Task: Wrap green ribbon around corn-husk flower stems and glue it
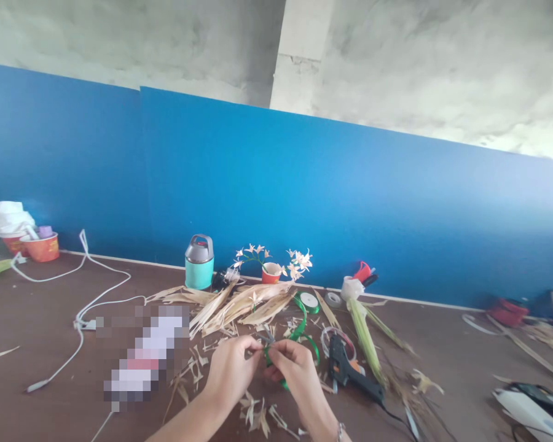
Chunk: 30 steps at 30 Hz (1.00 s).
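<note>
Green glossy ribbon curls left of black plastic glue gun; nearer right hand pinches it; left hand pinched, contents unclear.

no legible lettering, brand, number or sign, markings on an orange-red cup too blurred to read

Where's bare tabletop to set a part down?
Left: tabletop between the red cup and the white cable end, bar one husk sliver.
Right: between the pale husk curl and the white-and-black device.
Crowded: around the left hand and right hand, among husk scraps, green ribbon and glue gun.
</note>
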Each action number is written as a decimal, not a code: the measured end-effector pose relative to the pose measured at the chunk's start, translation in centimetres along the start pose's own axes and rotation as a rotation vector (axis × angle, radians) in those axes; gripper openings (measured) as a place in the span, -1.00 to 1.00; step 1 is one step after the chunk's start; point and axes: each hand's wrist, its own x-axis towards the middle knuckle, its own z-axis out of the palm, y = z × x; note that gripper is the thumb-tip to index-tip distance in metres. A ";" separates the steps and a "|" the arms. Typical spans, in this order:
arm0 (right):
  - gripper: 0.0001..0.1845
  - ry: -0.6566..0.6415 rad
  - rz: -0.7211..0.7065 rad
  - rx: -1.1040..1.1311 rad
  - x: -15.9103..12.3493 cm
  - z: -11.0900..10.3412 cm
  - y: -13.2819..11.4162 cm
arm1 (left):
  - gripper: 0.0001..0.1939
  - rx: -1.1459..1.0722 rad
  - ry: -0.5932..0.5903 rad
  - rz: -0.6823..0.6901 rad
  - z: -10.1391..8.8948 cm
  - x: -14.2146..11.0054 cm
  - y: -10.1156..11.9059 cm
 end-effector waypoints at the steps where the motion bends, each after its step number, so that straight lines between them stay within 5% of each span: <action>1: -0.77 0.002 0.008 0.001 0.0 0.0 0.0 | -0.78 0.000 0.001 -0.003 0.0 0.0 0.0; 30: -0.59 -0.003 -0.067 0.010 -0.1 0.2 0.1 | -0.81 0.229 0.078 0.086 0.5 -0.2 -0.2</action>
